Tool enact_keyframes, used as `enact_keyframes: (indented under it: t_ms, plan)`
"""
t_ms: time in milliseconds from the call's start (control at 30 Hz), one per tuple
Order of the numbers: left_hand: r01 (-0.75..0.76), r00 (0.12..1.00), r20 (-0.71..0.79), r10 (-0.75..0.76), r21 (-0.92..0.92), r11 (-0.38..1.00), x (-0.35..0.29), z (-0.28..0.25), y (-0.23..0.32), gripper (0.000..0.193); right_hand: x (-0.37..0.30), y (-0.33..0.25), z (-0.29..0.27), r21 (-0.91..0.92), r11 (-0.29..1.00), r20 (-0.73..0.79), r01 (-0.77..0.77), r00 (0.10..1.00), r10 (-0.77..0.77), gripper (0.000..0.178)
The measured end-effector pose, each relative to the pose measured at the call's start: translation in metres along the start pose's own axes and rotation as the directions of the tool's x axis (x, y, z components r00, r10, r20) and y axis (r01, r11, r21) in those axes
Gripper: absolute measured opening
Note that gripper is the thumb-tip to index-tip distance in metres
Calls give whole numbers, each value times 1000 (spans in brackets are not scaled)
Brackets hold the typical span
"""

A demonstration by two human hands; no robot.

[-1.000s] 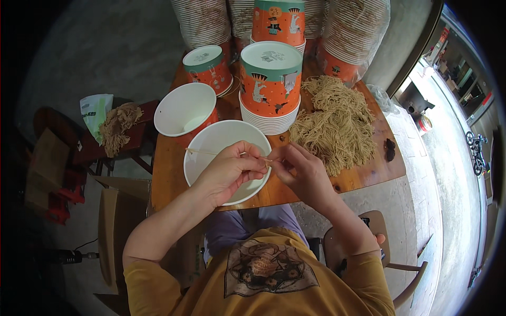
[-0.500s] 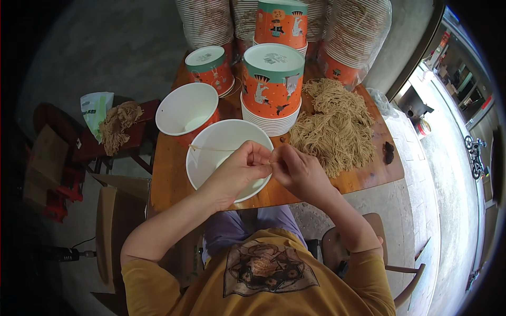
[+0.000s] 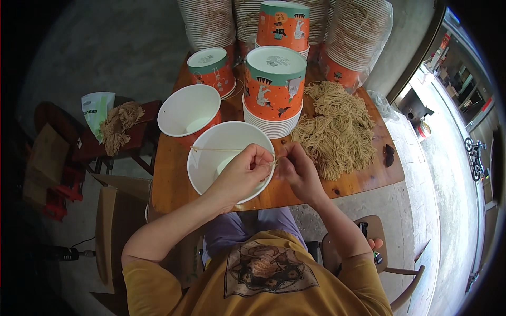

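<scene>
My left hand (image 3: 243, 171) and my right hand (image 3: 296, 169) meet over the near rim of a white paper bucket (image 3: 208, 174) on the wooden table (image 3: 168, 179). Both pinch a thin tan string (image 3: 221, 150), which runs taut from my fingers across the bucket's mouth to its left rim. A big heap of the same tan strings (image 3: 334, 129) lies just right of my right hand.
A second open white bucket (image 3: 190, 110) stands behind the first. Upturned orange printed buckets (image 3: 274, 79) and tall stacks (image 3: 358, 37) fill the table's back. A low stool at left holds a string bundle (image 3: 118, 125) and a bag (image 3: 95, 108). Cardboard boxes (image 3: 113, 226) stand at left, a chair (image 3: 382, 253) at right.
My hands have drawn a little closer to me over the bucket's near rim. The string now stretches across the bucket to its left rim.
</scene>
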State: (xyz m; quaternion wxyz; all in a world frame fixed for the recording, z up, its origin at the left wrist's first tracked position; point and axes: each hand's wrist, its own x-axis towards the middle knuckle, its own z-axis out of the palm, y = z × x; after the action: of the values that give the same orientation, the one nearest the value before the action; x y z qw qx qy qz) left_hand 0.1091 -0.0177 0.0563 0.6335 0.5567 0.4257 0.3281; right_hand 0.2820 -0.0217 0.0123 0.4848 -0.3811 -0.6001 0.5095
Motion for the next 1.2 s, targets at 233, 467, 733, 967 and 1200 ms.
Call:
enact_keyframes:
  t_ms: [233, 467, 733, 967, 1200]
  plan:
    - [16, 1000, 16, -17, 61, 998, -1, -3, -2, 11, 0, 1, 1, 61, 998, -86, 14, 996, -8, 3]
    - [-175, 984, 36, 172, 300, 938, -9, -5, -4, 11, 2, 0, -3, -126, 989, -41, 73, 996, -79, 4]
    - [-323, 922, 225, 314, 894, 309, -44, 6, 5, 24, 0, -41, -12, -100, 994, 138, 52, 990, -38, 9]
    - [-370, 840, 259, 478, 916, 153, -57, 2, 4, 17, 6, -58, -8, 159, 985, 220, -63, 975, 27, 9]
    - [-357, 820, 204, 535, 913, 199, -72, -8, 13, 23, 4, -72, 6, 187, 982, 145, -32, 989, 5, 12]
